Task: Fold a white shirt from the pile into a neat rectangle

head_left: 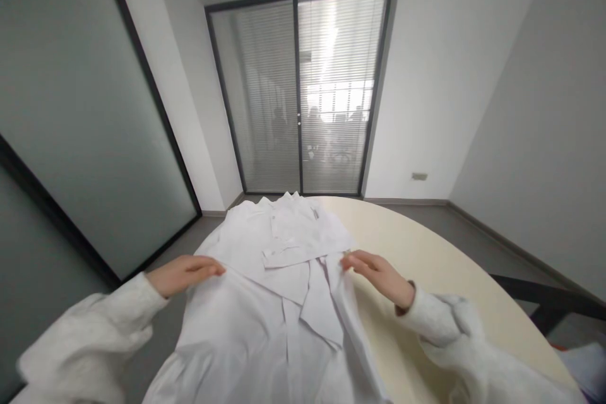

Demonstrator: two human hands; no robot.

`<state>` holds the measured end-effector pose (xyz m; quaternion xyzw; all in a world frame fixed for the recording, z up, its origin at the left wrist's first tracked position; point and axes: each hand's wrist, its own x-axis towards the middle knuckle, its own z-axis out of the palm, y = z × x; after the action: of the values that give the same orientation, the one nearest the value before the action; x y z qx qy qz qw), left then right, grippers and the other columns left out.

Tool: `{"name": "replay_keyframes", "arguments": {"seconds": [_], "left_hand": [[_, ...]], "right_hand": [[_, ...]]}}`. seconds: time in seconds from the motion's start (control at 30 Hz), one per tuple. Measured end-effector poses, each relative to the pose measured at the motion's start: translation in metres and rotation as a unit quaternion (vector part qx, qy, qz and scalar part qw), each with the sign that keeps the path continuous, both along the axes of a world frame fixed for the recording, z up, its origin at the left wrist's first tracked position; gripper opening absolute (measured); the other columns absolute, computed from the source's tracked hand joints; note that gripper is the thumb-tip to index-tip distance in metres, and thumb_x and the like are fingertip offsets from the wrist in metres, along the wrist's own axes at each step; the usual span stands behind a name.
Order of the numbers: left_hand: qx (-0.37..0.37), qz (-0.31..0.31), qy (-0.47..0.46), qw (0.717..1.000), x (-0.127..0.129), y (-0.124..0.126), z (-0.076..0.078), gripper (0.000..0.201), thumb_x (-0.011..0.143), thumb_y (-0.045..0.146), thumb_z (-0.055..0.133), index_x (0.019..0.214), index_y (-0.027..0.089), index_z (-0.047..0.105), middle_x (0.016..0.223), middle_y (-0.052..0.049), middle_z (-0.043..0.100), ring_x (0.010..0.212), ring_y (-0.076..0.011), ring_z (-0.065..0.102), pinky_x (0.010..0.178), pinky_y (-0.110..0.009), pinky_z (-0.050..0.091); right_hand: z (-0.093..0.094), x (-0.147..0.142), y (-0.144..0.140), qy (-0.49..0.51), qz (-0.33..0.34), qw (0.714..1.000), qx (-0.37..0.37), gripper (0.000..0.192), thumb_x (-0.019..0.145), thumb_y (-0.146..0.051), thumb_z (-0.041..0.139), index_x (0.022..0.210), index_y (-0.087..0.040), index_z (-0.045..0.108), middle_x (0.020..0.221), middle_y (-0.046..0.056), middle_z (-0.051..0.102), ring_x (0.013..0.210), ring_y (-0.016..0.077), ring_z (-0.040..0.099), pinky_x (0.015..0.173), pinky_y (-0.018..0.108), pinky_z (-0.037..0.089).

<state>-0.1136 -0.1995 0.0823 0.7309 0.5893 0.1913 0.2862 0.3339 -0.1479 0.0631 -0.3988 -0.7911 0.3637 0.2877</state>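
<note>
A long white coat (237,322), much like a lab coat, is spread over the round table with its far end near the table's back edge. Its sleeves (291,257) are folded inward across the body, and one cuffed end (322,319) slants toward me. At the coat's left edge, my left hand (187,273) is closed, thumb and fingers pinching the cloth. My right hand (376,271) grips the right edge with bent fingers, level with the folded sleeve. The near end of the coat runs out of the bottom of the view.
The cream round tabletop (421,265) extends to the right of the coat. A dark bar-like frame (544,300) stands beyond its right rim. Frosted panels (80,88) rise on the left, and a glass door with blinds (298,95) is straight ahead.
</note>
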Motion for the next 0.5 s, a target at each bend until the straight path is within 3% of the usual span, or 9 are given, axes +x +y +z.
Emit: {"name": "replay_keyframes", "arguments": {"seconds": [0.07, 0.17, 0.23, 0.33, 0.43, 0.5], "left_hand": [[0.085, 0.038, 0.070, 0.993, 0.027, 0.027, -0.009, 0.055, 0.069, 0.066, 0.049, 0.104, 0.027, 0.065, 0.117, -0.006, 0.059, 0.111, -0.0255, 0.050, 0.098, -0.035, 0.035], [0.086, 0.057, 0.216, 0.971, 0.060, 0.061, -0.043, 0.070, 0.076, 0.063, 0.042, 0.135, 0.026, 0.038, 0.146, -0.008, 0.023, 0.133, -0.0317, 0.020, 0.102, -0.054, 0.021], [0.036, 0.062, 0.283, 0.957, 0.068, 0.079, -0.068, 0.073, 0.076, 0.065, 0.038, 0.139, 0.030, 0.027, 0.149, -0.004, 0.012, 0.135, -0.0337, 0.005, 0.099, -0.064, 0.013], [-0.004, 0.058, 0.314, 0.948, 0.053, 0.103, -0.089, 0.073, 0.078, 0.066, 0.030, 0.141, 0.032, 0.016, 0.149, -0.001, 0.008, 0.136, -0.0313, 0.001, 0.098, -0.065, 0.010], [-0.025, 0.060, 0.320, 0.945, 0.026, 0.121, -0.092, 0.074, 0.077, 0.065, 0.030, 0.142, 0.031, 0.015, 0.149, -0.002, 0.007, 0.136, -0.0315, 0.002, 0.098, -0.064, 0.014], [-0.024, 0.055, 0.317, 0.947, 0.013, 0.128, -0.089, 0.075, 0.076, 0.063, 0.036, 0.141, 0.028, 0.022, 0.148, -0.006, 0.013, 0.135, -0.0327, 0.008, 0.099, -0.059, 0.019]], "right_hand": [[-0.031, -0.020, 0.007, -0.076, -0.081, 0.993, 0.046, 0.067, 0.075, -0.063, 0.046, 0.123, -0.016, 0.050, 0.135, 0.017, 0.039, 0.125, 0.0295, 0.035, 0.100, 0.047, 0.029], [-0.066, -0.054, 0.009, -0.200, -0.074, 0.977, 0.030, 0.087, 0.072, -0.059, 0.052, 0.140, -0.012, 0.024, 0.146, 0.023, 0.011, 0.132, 0.0374, 0.014, 0.100, 0.057, 0.020], [-0.075, -0.073, 0.011, -0.227, -0.058, 0.970, 0.067, 0.085, 0.076, -0.053, 0.050, 0.142, -0.010, 0.017, 0.145, 0.024, 0.009, 0.133, 0.0371, 0.010, 0.102, 0.056, 0.018], [-0.075, -0.094, 0.019, -0.241, -0.042, 0.962, 0.122, 0.077, 0.082, -0.046, 0.043, 0.142, -0.007, 0.015, 0.145, 0.024, 0.010, 0.134, 0.0360, 0.008, 0.103, 0.052, 0.017], [-0.071, -0.112, 0.030, -0.261, -0.035, 0.952, 0.155, 0.073, 0.083, -0.046, 0.040, 0.141, -0.007, 0.017, 0.144, 0.024, 0.014, 0.133, 0.0363, 0.011, 0.102, 0.052, 0.019], [-0.068, -0.120, 0.036, -0.273, -0.040, 0.948, 0.161, 0.073, 0.082, -0.050, 0.041, 0.141, -0.010, 0.021, 0.143, 0.024, 0.021, 0.130, 0.0371, 0.022, 0.099, 0.052, 0.023]]}}
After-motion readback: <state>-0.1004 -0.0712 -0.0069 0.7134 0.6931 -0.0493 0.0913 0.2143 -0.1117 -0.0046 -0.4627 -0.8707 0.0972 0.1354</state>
